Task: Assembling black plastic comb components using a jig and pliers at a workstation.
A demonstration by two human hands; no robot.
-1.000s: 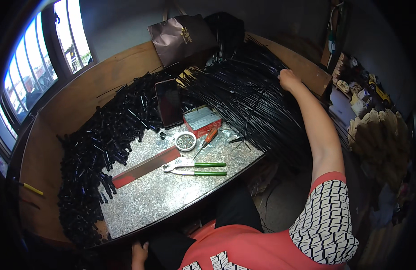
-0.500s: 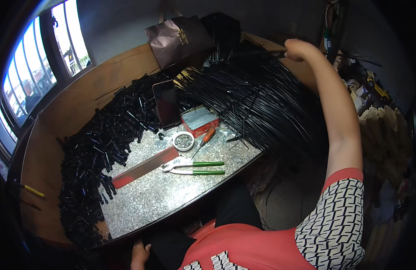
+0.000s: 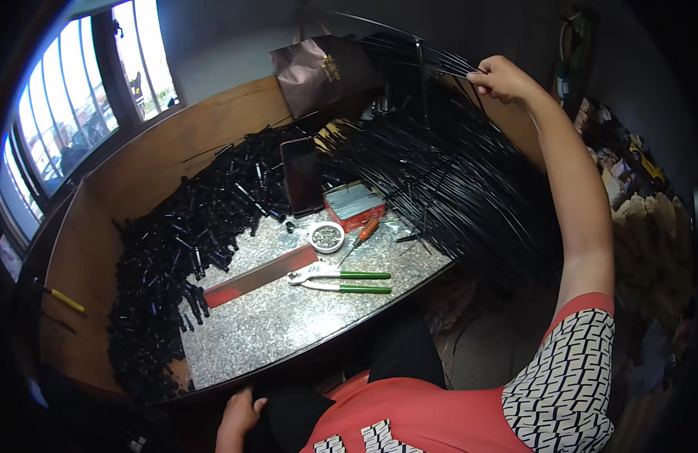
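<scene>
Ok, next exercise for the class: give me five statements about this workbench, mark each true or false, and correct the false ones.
1. The right hand grips a bundle of thin black rods. True.
2. The metal pliers with green handles are in the left hand. False: they lie on the speckled grey tabletop.
3. The round white bowl stands left of the orange-handled screwdriver. True.
4. The rectangular red box is filled with black tubes. False: it holds thin grey strips.
5. The left hand is low in the view, by the table's near edge. True.
</scene>
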